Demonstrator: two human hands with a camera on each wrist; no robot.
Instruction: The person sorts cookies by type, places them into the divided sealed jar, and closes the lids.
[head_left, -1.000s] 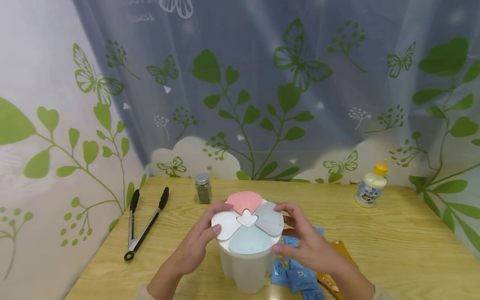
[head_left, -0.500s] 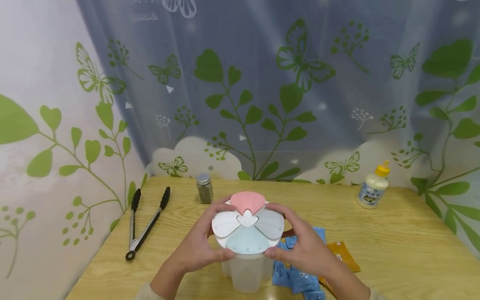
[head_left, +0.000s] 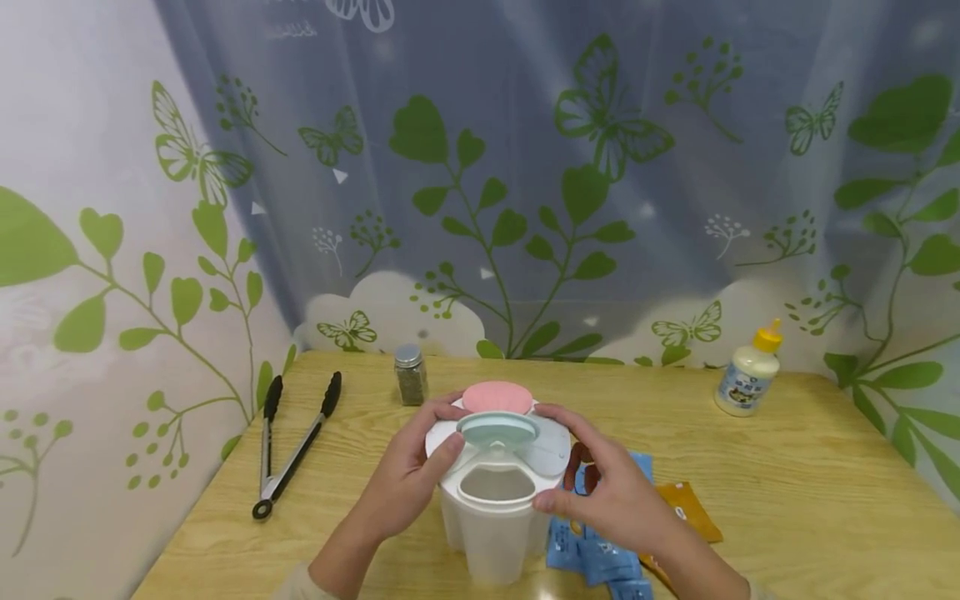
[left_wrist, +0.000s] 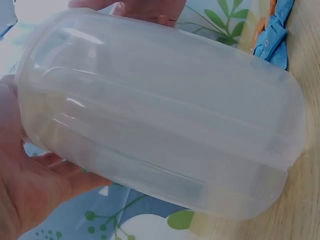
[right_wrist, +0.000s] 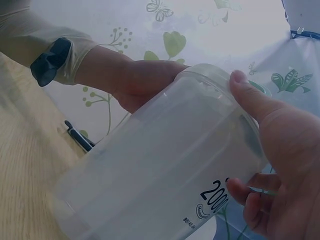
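Note:
A translucent storage canister (head_left: 491,542) stands upright on the table in the head view, its white lid split into petal-shaped flaps. The light blue front flap (head_left: 498,428) is raised, baring an oval opening (head_left: 497,483). At the back the pink flap (head_left: 497,397) lies down. My left hand (head_left: 401,479) grips the lid's left side, thumb on top near the raised flap. On the right side my right hand (head_left: 618,493) holds the rim, thumb at the front edge. Printed digits show on the canister wall (right_wrist: 150,160) in the right wrist view.
Blue packets (head_left: 603,560) and an orange packet (head_left: 688,510) lie right of the canister. Black-tipped tongs (head_left: 288,467) rest at the left. A spice jar (head_left: 411,379) stands behind, and a yellow-capped bottle (head_left: 744,379) at the back right. A patterned curtain (head_left: 525,208) hangs behind the table.
The light blue flap has swung up from lying flat, uncovering the opening. My left thumb has moved from the lid's front edge up to its left top. The right hand has barely moved.

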